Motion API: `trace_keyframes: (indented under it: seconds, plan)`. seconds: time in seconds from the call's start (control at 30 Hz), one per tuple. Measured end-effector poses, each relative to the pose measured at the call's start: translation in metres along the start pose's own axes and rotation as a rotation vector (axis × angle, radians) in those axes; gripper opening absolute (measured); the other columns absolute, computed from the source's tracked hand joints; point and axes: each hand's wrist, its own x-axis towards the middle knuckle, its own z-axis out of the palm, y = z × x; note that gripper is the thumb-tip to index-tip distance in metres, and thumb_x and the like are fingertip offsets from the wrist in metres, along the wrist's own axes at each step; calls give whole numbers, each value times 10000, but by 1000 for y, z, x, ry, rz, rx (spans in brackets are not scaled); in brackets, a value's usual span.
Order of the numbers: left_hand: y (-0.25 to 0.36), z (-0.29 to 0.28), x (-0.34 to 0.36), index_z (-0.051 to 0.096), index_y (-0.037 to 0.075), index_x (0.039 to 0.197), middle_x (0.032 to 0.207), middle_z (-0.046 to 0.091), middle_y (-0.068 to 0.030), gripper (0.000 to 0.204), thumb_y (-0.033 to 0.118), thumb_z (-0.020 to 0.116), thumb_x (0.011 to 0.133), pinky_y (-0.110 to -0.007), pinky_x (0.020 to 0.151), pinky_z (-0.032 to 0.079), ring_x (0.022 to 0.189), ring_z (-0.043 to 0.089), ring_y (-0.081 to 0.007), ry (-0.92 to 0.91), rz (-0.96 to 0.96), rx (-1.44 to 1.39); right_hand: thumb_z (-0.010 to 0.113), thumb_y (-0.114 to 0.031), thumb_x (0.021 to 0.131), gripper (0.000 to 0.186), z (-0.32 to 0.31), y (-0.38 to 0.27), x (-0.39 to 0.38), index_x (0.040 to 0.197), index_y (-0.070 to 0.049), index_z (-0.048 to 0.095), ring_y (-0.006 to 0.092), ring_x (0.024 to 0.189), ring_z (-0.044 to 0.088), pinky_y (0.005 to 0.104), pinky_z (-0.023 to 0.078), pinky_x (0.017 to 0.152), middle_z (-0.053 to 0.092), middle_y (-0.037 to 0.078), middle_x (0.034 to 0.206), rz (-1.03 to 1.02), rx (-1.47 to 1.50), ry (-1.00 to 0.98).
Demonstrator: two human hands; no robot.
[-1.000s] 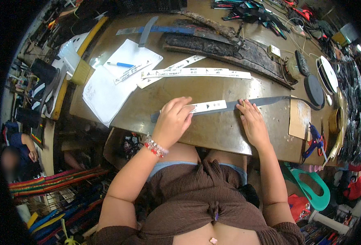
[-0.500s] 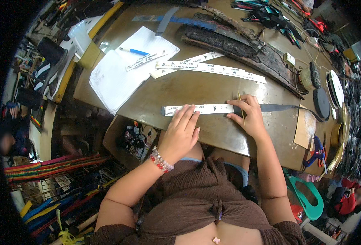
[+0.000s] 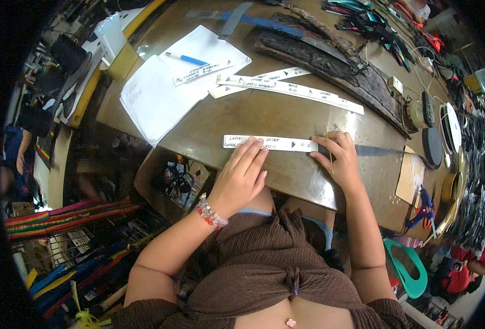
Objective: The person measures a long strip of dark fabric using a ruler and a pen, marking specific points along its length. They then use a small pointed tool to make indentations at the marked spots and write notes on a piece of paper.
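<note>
My left hand [image 3: 236, 183] lies with fingers stretched and close-laid on a white labelled strip [image 3: 283, 144], which sits over a dark grey flat strap [image 3: 379, 150] along the table [image 3: 286, 120] near its front edge. My right hand [image 3: 338, 164] is at the strip's right end, thumb and fingers curled about a thin yellowish stick [image 3: 327, 132] standing crosswise to the strap, with fingertips at the strap's edges. Beyond the hands lie more white labelled strips [image 3: 341, 104], an open notebook [image 3: 149, 109] and a blue-white pen [image 3: 193, 59].
A charred long trough [image 3: 330, 66] spans the back right. At the right are black and white rolls [image 3: 432, 145], cardboard [image 3: 407, 183], a blue glue gun [image 3: 424, 205] and stacked dark straps [image 3: 475, 192]. A yellow container [image 3: 116, 63] stands left; a person in red [image 3: 475, 263] is at the right.
My right thumb and fingers have curled in around the stick and moved left to the white strip's end. My left hand still presses the strip, which now lies more squarely over the dark strap.
</note>
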Motion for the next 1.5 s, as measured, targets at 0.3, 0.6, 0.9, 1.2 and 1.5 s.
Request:
trace_keyframes:
  seconds: [0.3,0.6,0.9,1.2,1.5]
  plan:
    - [-1,-12,-19,443,-94,1365,1454,416,-239,571,177,637,902,-450,1137,332,1376,374,-388,-58,-103,86,801,-248,718,357,0,-3,0,1046,-126,729,275,895,531,374,453,799,600,58,962,-20,-11,8]
    - [2,-12,-23,434,-101,1365,1460,400,-246,580,187,637,904,-452,1141,322,1385,353,-395,-74,-134,110,798,-232,713,376,0,-4,1,1071,-141,730,261,886,535,365,456,795,609,50,964,-45,-38,-18]
    - [6,-13,-20,454,-88,1345,1436,417,-248,566,192,643,891,-460,1139,326,1361,382,-393,-74,-124,154,781,-232,739,357,0,-5,3,1078,-137,721,273,892,530,369,455,809,609,59,980,-35,-25,-13]
    - [5,-15,-18,468,-89,1329,1415,433,-249,563,196,651,880,-454,1134,336,1336,403,-394,-84,-116,160,759,-195,784,356,-1,1,0,1129,-122,702,266,902,552,366,470,823,636,76,1001,-34,0,-40]
    - [10,-18,-12,495,-79,1306,1358,487,-242,526,238,608,902,-427,1112,362,1302,430,-380,-105,-123,238,574,-37,933,230,1,-49,28,1110,-57,719,212,1019,620,299,502,859,656,109,1105,159,541,6]
